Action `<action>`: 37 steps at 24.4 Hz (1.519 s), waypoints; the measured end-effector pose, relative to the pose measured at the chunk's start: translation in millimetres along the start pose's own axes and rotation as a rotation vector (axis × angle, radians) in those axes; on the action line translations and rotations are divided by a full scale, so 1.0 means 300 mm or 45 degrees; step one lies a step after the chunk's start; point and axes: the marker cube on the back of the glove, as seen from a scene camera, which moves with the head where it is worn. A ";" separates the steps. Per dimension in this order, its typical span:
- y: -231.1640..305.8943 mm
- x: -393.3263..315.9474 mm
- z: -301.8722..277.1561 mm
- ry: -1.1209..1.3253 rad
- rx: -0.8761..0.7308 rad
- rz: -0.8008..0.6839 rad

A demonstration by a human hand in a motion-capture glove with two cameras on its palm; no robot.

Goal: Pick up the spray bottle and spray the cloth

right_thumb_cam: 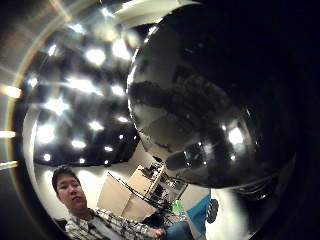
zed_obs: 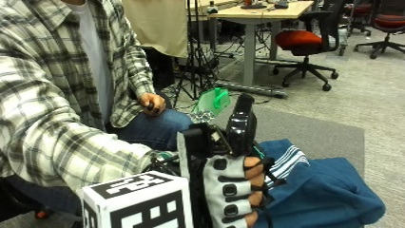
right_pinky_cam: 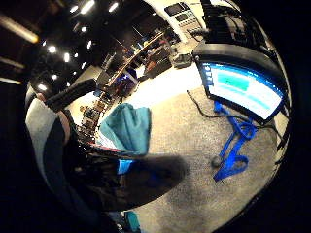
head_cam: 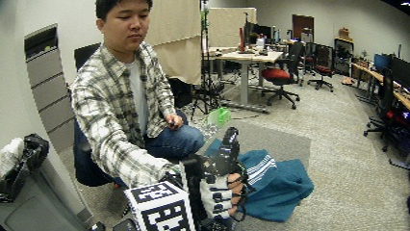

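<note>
Outside, I see my gloved hand [zed_obs: 237, 190] curled around the black spray bottle [zed_obs: 241, 124], held upright above the teal cloth [zed_obs: 323, 190] on the floor. Only the thumb-side palm view shows the bottle's glossy body [right_thumb_cam: 200, 100] close against the palm.

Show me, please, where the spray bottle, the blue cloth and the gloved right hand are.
spray bottle [zed_obs: 241, 124]: outside view, on its glossy black body.
blue cloth [zed_obs: 329, 190]: outside view, on the plain blue folds.
gloved right hand [zed_obs: 231, 192]: outside view, on the glove's back.
</note>
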 end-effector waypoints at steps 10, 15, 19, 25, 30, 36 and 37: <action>0.003 -0.001 0.001 0.005 0.000 0.005; -0.010 -0.003 0.001 0.001 -0.003 0.003; -0.027 -0.006 0.001 0.007 -0.005 -0.011; -0.038 -0.081 -0.018 0.074 -0.022 -0.088; -0.057 -0.188 -0.046 0.200 -0.055 -0.208; -0.069 -0.283 -0.053 0.339 -0.105 -0.347; -0.070 -0.296 -0.052 0.361 -0.115 -0.365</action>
